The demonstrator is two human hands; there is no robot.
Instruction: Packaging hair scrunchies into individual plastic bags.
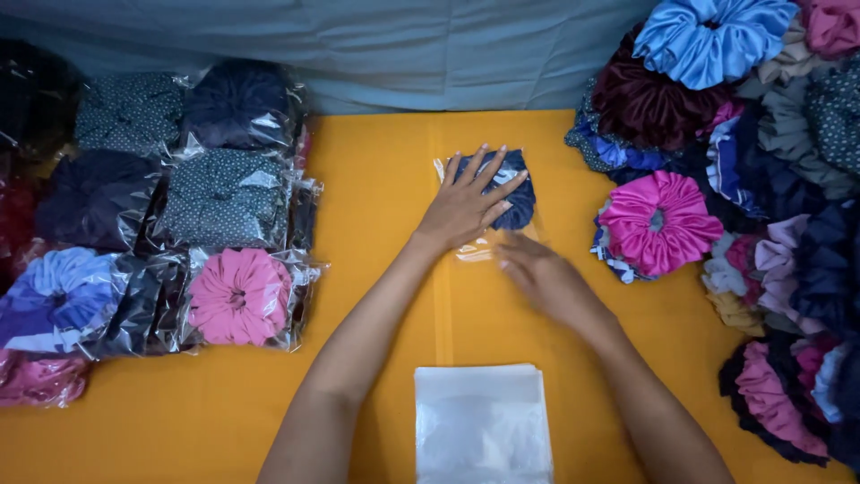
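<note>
Left hand [466,208] flat, fingers spread, pinning navy scrunchie [512,193] in its bag [475,246]; right hand [542,278] blurred at the bag's mouth, grip unclear. Risk: film creases or scrunchie slides out if pressure eases.

One head-worn camera looks steeply down, close over the orange table [376,296].

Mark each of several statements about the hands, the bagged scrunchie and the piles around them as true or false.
1. The left hand lies flat on a dark blue scrunchie in a clear bag. True.
2. The right hand holds the bright pink loose scrunchie. False: it is at the bag's lower edge, blurred, apart from that scrunchie.
3. The stack of empty clear bags lies nearest the camera, between the forearms. True.
4. The bagged scrunchies are piled on the right. False: they are on the left; the loose ones are on the right.
5. The table is orange-yellow. True.
</note>
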